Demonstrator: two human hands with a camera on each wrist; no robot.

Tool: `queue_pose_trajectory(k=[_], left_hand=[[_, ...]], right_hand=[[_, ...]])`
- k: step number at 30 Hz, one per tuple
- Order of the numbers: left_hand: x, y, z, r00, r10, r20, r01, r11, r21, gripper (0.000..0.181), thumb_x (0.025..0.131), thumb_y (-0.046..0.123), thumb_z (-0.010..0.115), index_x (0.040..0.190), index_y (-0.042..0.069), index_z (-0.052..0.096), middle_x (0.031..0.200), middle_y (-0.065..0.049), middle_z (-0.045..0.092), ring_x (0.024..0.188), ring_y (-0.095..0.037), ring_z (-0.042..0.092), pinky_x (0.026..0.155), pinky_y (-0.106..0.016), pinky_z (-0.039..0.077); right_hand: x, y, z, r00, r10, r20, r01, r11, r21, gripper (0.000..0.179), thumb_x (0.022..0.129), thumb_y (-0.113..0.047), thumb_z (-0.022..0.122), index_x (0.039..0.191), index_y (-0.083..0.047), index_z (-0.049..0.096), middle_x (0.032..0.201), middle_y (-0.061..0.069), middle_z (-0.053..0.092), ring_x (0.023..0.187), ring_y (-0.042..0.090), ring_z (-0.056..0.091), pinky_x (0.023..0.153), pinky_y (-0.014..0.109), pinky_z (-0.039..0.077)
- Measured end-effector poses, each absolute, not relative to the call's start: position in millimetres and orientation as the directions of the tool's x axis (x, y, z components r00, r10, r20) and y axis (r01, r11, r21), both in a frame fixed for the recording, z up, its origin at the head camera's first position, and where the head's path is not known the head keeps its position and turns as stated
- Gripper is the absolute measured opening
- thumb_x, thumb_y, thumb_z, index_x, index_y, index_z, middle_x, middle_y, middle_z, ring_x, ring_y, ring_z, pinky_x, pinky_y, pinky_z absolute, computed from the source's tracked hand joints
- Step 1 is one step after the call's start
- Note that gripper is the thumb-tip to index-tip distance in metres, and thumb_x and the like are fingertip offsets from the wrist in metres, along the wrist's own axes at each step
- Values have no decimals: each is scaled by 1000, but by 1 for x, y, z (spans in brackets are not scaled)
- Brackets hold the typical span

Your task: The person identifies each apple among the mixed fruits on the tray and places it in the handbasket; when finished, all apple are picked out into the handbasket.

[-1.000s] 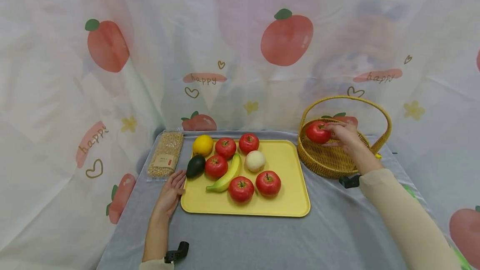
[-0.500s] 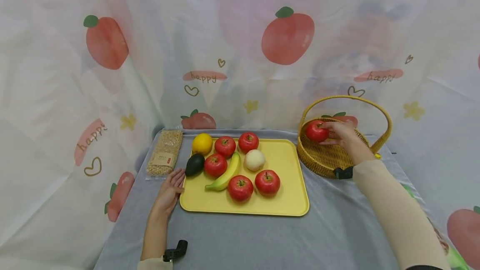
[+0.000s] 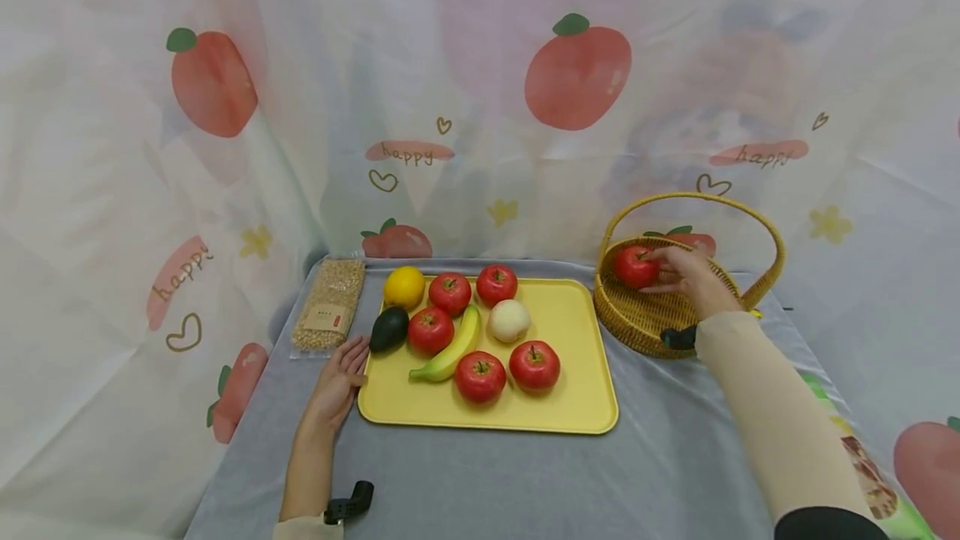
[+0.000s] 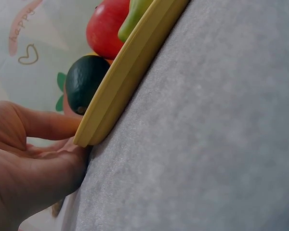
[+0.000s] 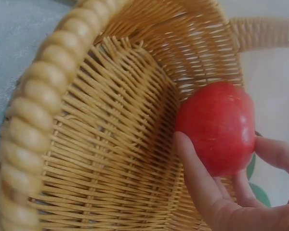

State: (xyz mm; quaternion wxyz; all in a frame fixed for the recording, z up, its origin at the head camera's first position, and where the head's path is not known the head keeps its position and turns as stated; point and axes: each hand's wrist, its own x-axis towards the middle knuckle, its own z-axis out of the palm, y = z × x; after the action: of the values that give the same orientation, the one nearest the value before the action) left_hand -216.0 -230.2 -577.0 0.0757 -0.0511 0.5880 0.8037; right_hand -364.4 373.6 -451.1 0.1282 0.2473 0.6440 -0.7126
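My right hand holds a red apple within the wicker basket, near its back left side. In the right wrist view the fingers and thumb grip the apple close to the woven wall; whether it rests on the bottom cannot be told. My left hand lies at the left edge of the yellow tray, fingers fairly straight, thumb touching the rim. A dark green avocado sits just beside its fingertips. The left wrist view shows the tray rim against that hand.
The tray also bears a yellow round fruit, a banana, a pale round fruit and several red apples. A clear bag of pale grains or beans lies behind the left hand. The basket's tall handle arches over the right hand.
My right wrist and forearm have shifted slightly left and away from me, while the apple stays at nearly the same spot in the basket. My left hand keeps its place at the tray.
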Motion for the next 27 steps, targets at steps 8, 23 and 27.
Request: queue_pose_trajectory(k=[8, 23, 27], left_hand=[[-215, -231, -576, -984, 68, -165, -178, -300, 937, 87, 84, -31, 34, 163, -7, 7, 170, -27, 14, 159, -36, 13, 129, -45, 13], [-215, -229, -576, -984, 67, -165, -178, -310, 934, 86, 84, -31, 34, 163, -7, 8, 170, -27, 15, 159, -35, 14, 129, -45, 13], [-215, -228, -577, -983, 61, -171, -182, -311, 933, 87, 84, -32, 34, 163, -7, 9, 170, -27, 16, 159, -36, 14, 129, -45, 14]], right_hand=[[-379, 387, -471, -820, 189, -541, 517, -163, -840, 95, 92, -9, 72, 165, -13, 12, 137, 17, 51, 108, 35, 66, 98, 62, 54], [-370, 377, -464, -828, 170, -535, 512, -164, -843, 91, 103, -8, 60, 167, -10, -5, 137, 14, 48, 146, 36, 41, 110, 59, 43], [-367, 380, -466, -836, 142, -530, 512, -141, -847, 57, 103, -13, 61, 154, -6, 36, 118, 11, 64, 135, 36, 53, 111, 57, 44]])
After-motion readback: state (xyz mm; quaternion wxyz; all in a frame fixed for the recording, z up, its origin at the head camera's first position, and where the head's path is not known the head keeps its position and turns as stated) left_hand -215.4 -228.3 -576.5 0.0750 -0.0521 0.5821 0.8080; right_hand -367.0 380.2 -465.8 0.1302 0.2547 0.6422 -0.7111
